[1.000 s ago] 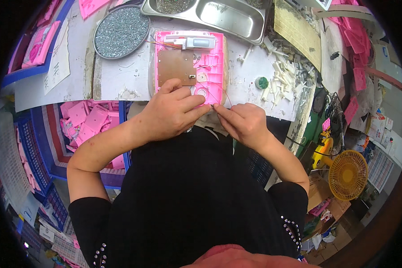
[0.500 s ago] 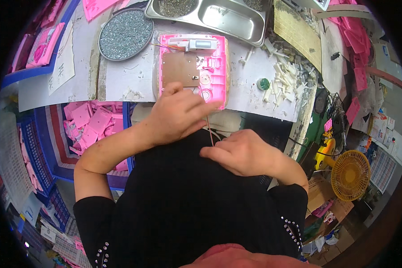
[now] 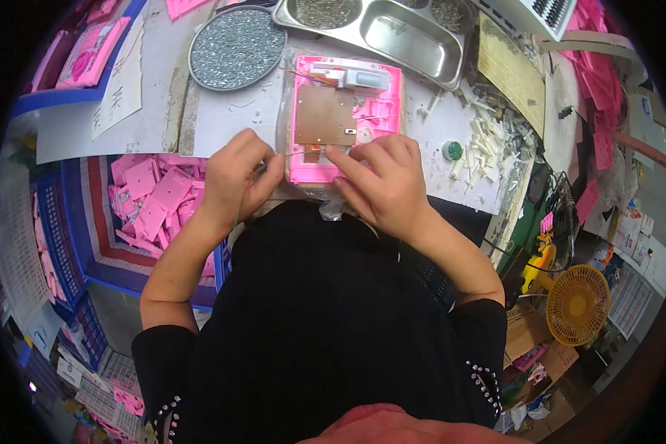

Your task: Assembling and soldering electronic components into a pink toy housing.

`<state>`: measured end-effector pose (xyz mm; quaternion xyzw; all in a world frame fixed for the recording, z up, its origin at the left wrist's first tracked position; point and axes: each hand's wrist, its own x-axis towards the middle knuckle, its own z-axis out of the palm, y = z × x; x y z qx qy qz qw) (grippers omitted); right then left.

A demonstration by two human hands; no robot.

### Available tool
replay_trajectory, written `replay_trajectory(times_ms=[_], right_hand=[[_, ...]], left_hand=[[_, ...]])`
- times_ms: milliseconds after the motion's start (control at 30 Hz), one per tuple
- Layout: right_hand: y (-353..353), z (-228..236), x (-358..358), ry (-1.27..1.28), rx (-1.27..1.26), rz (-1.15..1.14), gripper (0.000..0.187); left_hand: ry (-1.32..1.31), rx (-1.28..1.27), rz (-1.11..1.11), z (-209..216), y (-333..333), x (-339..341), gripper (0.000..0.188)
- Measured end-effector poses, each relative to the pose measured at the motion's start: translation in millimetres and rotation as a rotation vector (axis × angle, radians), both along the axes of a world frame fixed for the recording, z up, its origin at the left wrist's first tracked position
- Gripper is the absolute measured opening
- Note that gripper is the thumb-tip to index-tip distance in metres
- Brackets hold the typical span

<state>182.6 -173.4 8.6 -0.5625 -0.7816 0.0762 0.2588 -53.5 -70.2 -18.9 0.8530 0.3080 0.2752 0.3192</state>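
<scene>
A pink plastic case half (image 3: 388, 111) lies on the bench in front of me, with a brown circuit board (image 3: 324, 115) inside it and a white-and-grey module (image 3: 366, 80) along its far edge. At the case's near left corner, my left hand (image 3: 237, 174) is closed with thumb and fingertips together on a thin wire (image 3: 237, 213), which trails below the palm. My right hand (image 3: 388, 181) reaches over the near right part of the case. Its index fingertip rests by the board's near edge, beside short coloured wires (image 3: 315, 148); its thumb stands apart.
A round tray of screws (image 3: 237, 50) stands at the far left, beside a steel compartment tray (image 3: 411, 43). White plastic pieces (image 3: 485, 148) and a small green-topped round piece (image 3: 452, 151) lie to the right. A bin of pink parts (image 3: 155, 196) is at left, a yellow fan (image 3: 579, 305) at right.
My right hand has moved up from near my lap onto the case. The left hand has gone from the case to its left side. The bench view has shifted slightly right.
</scene>
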Motion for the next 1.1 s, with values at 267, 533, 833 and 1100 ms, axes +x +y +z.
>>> replay_trajectory(times_ms=[267,533,833,1100], right_hand=[[7,-10,-41,0.035,-0.026,0.08,0.025],[12,-27,-45,0.13,0.102,0.023,0.022],[12,-27,-43,0.099,0.057,0.044,0.028],[17,-25,-49,0.027,0.07,-0.011,0.024]], left_hand=[[0.214,0.039,-0.325,-36,-52,-21,0.016],[0.136,-0.002,-0.333,-34,-39,-37,0.013],[0.269,-0.048,-0.366,-77,-54,-30,0.015],[0.165,-0.282,-0.424,23,14,-30,0.025]])
